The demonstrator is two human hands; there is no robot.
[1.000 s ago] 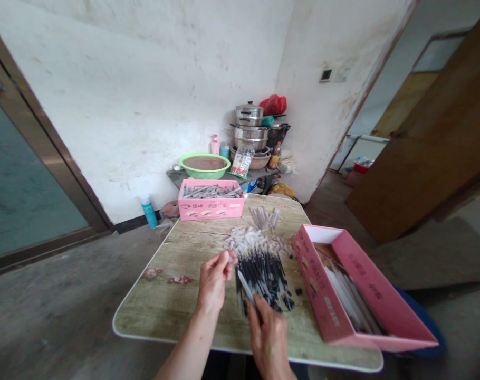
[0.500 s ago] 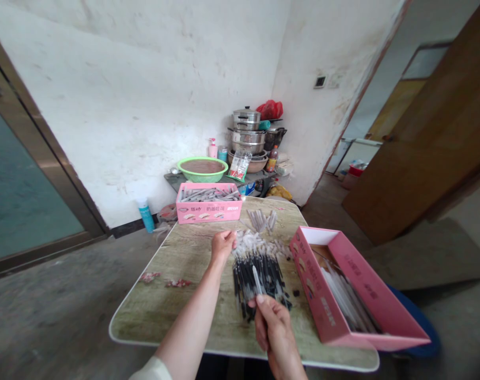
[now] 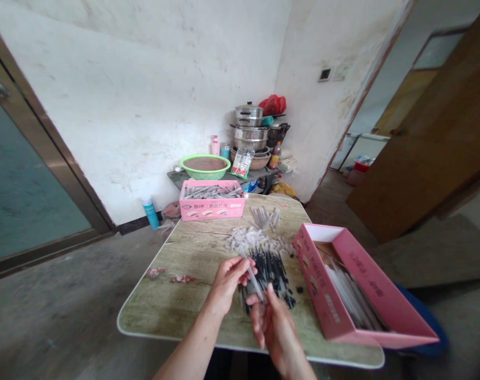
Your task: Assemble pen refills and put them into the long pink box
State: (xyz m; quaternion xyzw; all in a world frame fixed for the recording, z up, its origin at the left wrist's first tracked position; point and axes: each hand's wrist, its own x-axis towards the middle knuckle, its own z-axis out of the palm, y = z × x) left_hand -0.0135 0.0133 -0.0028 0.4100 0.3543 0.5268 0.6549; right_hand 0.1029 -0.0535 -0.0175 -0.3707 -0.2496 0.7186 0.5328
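Observation:
Both of my hands are on one slim, translucent pen (image 3: pixel 255 281) that slants over the table. My left hand (image 3: pixel 229 279) pinches its upper part between thumb and fingers. Around its lower end, the thumb and fingers of my right hand (image 3: pixel 277 322) are closed. Just beneath lies a dense row of black pen parts (image 3: pixel 269 269), partly covered by my hands. Beyond it is a loose heap of small whitish, translucent pieces (image 3: pixel 248 237), probably caps. Several clear tubes (image 3: pixel 264 216) lie farther back on the wood-patterned table (image 3: pixel 176 311).
A pink box (image 3: pixel 212 208) of finished-looking pens stands at the far edge. Another pink box (image 3: pixel 323 295), holding long clear tubes (image 3: pixel 353 298), is at the right. A green basin (image 3: pixel 204 174) and stacked pots (image 3: pixel 250 132) are by the wall.
My left hand has come back from the whitish heap to the pen in my right hand and now grips its upper part. The view has shifted slightly.

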